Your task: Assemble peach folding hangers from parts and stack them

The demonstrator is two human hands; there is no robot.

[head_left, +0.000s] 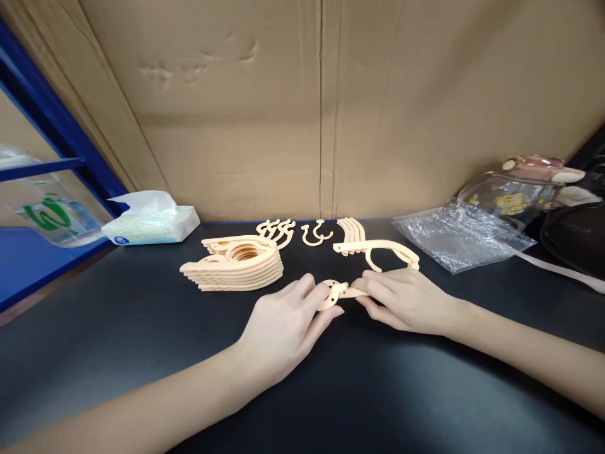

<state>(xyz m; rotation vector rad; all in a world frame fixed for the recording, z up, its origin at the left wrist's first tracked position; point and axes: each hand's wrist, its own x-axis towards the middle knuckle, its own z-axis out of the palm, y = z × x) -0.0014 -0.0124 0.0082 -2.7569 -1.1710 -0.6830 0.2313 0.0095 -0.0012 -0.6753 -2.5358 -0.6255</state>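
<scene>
My left hand (286, 321) is closed, thumb and fingers pinching a curved cream plastic hanger piece (334, 296) with small dark holes. Meeting it from the right is a slim hanger arm (350, 293), gripped in the closed fingers of my right hand (406, 299). The two pieces touch or overlap between my hands; how they join is partly covered by fingers. Just behind my right hand lies a larger curved hanger part (392, 246). To the left stands a neat stack of cream folding hangers (236, 271), apart from my left hand.
Loose cream hooks (275, 232), two more hooks (316, 233) and a row of hanger arms (352, 233) lie along the back. A tissue pack (151, 224) sits at left, near a blue shelf frame (75, 126). At right are a clear plastic bag (458, 236) and a transparent bottle (515, 189).
</scene>
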